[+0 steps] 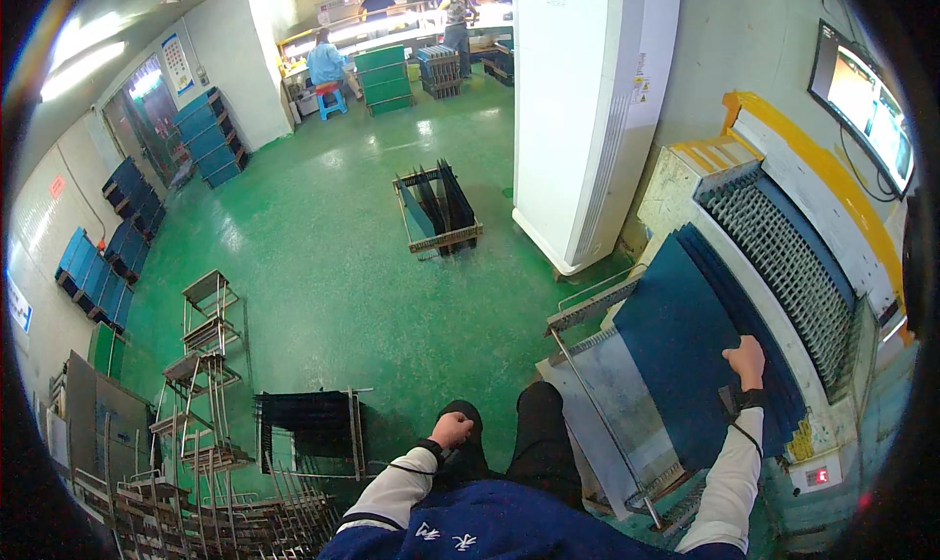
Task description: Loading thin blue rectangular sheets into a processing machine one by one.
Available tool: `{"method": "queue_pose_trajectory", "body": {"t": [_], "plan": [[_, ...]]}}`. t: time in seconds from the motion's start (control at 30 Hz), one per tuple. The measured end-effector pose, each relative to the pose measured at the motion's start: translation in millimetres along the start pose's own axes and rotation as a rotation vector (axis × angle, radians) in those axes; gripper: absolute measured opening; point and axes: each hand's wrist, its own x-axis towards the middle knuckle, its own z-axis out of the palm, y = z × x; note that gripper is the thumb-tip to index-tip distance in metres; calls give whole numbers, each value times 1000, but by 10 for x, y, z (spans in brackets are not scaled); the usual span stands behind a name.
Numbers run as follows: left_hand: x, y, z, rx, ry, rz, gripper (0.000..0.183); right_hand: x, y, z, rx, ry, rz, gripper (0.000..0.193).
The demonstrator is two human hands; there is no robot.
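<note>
My right hand [746, 361] is closed at the upper edge of a dark blue panel [676, 340], the front one of several that lean together. They stand in a metal rack [599, 472] with toothed bars, on my right. A pale grey sheet-like surface [627, 379] shows at the rack's near left side. My left hand [452, 431] rests on my left knee with its fingers curled in, and I see nothing in it. Just right of the panels is a machine [783, 266] with rows of metal rollers and a yellow-edged cover.
A tall white cabinet [568, 119] stands ahead. Racks of dark panels stand on the green floor, one ahead [436, 208] and one at left [308, 428]. Bare metal racks [206, 364] crowd the lower left. A screen [862, 100] hangs at right; people sit and stand at far benches.
</note>
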Motion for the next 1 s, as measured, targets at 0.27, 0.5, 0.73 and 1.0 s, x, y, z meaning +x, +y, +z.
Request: {"method": "queue_pose_trajectory", "body": {"t": [0.27,0.5,0.73,1.0], "plan": [[-30,59,-1,14,0,6,22,80,143,119,-20,66,0,30],[-84,82,-20,18,23,15,23,37,8,51,-15,-1,7,29],[-105,126,-15,-34,-4,2,20,182,303,303,-39,94,-41,31],[-96,120,-10,-47,2,-32,20,79,99,95,-50,-53,35,60]]}}
